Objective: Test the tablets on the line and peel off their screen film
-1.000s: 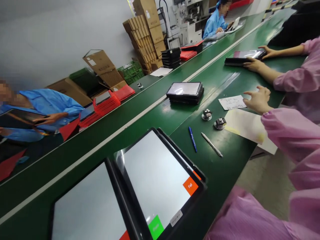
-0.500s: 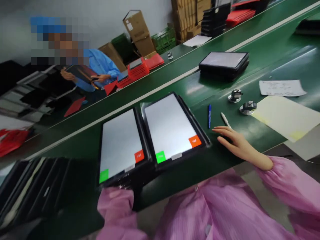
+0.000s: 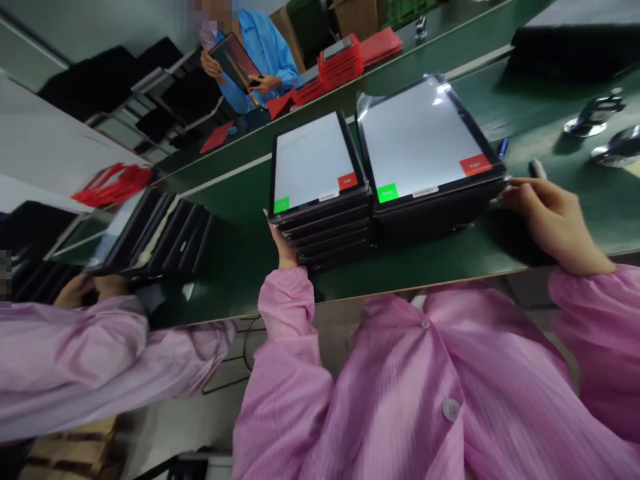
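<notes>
Two stacks of black tablets stand side by side on the green bench (image 3: 240, 253) in front of me. The left stack (image 3: 320, 200) and the right stack (image 3: 425, 167) each show a lit white screen with a green and a red button. My left hand (image 3: 283, 247) presses against the left stack's lower left corner, mostly hidden behind it and my pink sleeve. My right hand (image 3: 550, 217) rests on the bench at the right stack's right corner, fingers curled against its edge.
A co-worker's pink sleeve and hands (image 3: 85, 290) reach a leaning row of tablets (image 3: 155, 230) at left. Across the belt a person in blue (image 3: 260, 53) holds a tablet beside red cases (image 3: 345, 60). Two metal knobs (image 3: 595, 113) and pens (image 3: 537, 168) lie right.
The view has swung left and down. My right hand moved from the pens to the right stack's corner, and my left hand came up against the left stack.
</notes>
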The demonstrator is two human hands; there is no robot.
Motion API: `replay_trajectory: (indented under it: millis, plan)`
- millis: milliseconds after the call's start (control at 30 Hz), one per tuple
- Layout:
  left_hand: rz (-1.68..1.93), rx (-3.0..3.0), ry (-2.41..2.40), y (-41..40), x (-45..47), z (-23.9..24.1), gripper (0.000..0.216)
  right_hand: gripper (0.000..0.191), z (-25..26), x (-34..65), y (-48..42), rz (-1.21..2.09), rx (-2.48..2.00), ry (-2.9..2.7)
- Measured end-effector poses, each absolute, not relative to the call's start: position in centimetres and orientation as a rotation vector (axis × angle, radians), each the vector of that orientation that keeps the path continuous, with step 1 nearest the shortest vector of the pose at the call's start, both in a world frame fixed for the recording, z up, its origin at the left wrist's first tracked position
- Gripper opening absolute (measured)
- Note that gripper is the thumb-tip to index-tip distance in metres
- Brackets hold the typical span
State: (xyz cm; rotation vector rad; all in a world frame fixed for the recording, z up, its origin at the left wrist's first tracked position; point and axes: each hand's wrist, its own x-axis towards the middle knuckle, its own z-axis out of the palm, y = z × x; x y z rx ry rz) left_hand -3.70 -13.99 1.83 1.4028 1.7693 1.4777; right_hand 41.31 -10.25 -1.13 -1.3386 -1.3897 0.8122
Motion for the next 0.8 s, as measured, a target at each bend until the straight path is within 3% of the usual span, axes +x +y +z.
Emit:
replay_trajectory:
  millis: [200, 500, 800]
  plan:
    - [2.054, 1.427, 1.437, -17.1, -3.8, 1.8, 0.074, 0.071, -1.3, 41.1, -9.7, 0.874, -1.253, -1.281]
    - [2.077, 1.778, 1.597, -18.5, -2.8, 2.5, 0.062, 0.070, -1.2, 41.5, -9.6, 0.905, -1.176, -1.174]
    - [1.986, 1.656, 1.689, -19.0, -2.9, 2.1, 0.069, 0.056, -1.1, 41.3, -9.6, 0.923, -1.152, -1.166]
